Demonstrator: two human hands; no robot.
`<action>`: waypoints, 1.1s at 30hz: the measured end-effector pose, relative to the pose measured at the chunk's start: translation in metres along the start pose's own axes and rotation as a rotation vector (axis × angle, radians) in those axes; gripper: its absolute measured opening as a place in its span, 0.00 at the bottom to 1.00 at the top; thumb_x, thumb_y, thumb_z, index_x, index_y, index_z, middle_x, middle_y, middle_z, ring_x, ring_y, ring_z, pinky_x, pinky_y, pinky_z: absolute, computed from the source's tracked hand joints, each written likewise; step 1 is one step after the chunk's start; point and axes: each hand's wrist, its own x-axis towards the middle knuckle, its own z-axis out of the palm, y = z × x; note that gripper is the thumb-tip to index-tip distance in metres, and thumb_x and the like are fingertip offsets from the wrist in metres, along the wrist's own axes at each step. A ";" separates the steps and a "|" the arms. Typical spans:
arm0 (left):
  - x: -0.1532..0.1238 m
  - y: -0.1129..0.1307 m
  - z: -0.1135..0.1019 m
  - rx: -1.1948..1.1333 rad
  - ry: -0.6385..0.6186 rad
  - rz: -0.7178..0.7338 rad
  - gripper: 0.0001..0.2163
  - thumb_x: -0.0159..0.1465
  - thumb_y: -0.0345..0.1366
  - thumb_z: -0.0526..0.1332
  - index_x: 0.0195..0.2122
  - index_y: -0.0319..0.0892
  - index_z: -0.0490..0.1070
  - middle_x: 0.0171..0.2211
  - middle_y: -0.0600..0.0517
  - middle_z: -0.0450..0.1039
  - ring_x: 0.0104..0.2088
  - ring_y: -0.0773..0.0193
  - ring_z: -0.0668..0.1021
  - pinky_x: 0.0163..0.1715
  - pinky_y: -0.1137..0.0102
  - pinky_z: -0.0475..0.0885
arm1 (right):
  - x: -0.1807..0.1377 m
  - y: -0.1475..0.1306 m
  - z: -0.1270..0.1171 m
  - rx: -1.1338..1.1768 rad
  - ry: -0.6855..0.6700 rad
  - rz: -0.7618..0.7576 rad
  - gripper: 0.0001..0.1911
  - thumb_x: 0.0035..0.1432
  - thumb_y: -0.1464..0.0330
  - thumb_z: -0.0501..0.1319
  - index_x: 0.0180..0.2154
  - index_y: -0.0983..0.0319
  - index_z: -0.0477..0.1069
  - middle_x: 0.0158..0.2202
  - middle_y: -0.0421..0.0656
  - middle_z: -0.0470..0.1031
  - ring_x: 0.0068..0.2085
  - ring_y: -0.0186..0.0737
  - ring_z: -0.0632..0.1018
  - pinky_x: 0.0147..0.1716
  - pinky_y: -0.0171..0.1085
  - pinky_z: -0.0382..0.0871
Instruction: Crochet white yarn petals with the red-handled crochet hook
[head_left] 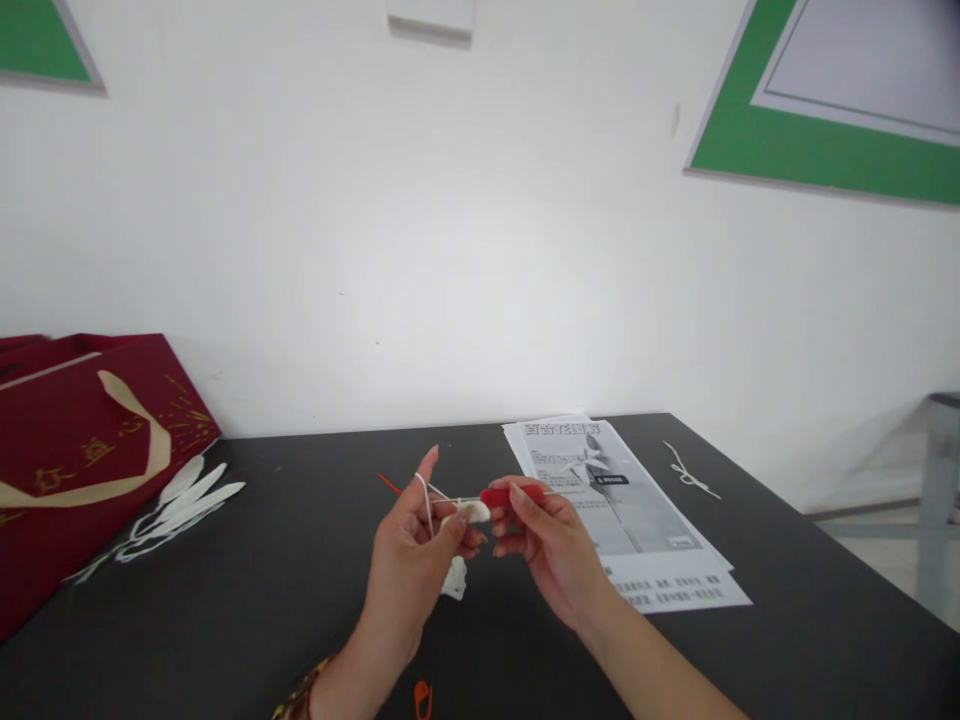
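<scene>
My left hand [412,545] pinches a small white crochet piece [474,512] between thumb and fingers, and white yarn [427,495] loops around its raised index finger. In my right hand [551,540] is a crochet hook [512,495] with a red grip, its thin shaft pointing left to the crochet piece. The shaft's tip is too small to make out. Below the left fingers, more white yarn work [454,578] shows near the tabletop. A thin red stick-like thing [388,483] pokes out behind the left hand; the rest of it is hidden.
Printed sheets [660,520] lie right of centre on the black table [787,600]. A short white yarn piece [690,475] rests farther right. White crocheted petals [184,505] lie beside a dark red gift bag [90,480] at left. An orange stitch marker [423,698] sits near the front.
</scene>
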 end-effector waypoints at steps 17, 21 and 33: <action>0.004 -0.003 -0.006 -0.031 0.013 -0.032 0.43 0.48 0.32 0.73 0.64 0.39 0.57 0.20 0.59 0.70 0.19 0.72 0.68 0.21 0.76 0.66 | -0.013 -0.004 0.002 -0.592 0.054 -0.443 0.05 0.60 0.67 0.61 0.37 0.60 0.75 0.29 0.41 0.78 0.26 0.35 0.78 0.27 0.33 0.74; 0.005 -0.005 -0.006 -0.094 0.028 -0.038 0.42 0.48 0.26 0.71 0.64 0.38 0.56 0.18 0.60 0.71 0.19 0.74 0.67 0.22 0.78 0.64 | -0.019 0.004 -0.004 -1.004 -0.131 -0.836 0.17 0.59 0.79 0.58 0.48 0.59 0.73 0.38 0.47 0.79 0.36 0.40 0.79 0.33 0.37 0.75; 0.004 0.031 -0.013 -0.277 -0.182 -0.352 0.35 0.47 0.23 0.71 0.58 0.32 0.64 0.22 0.55 0.74 0.20 0.71 0.72 0.24 0.76 0.68 | -0.009 0.000 0.001 -0.188 -0.054 -0.319 0.04 0.57 0.67 0.65 0.36 0.57 0.79 0.31 0.43 0.78 0.31 0.38 0.77 0.25 0.35 0.77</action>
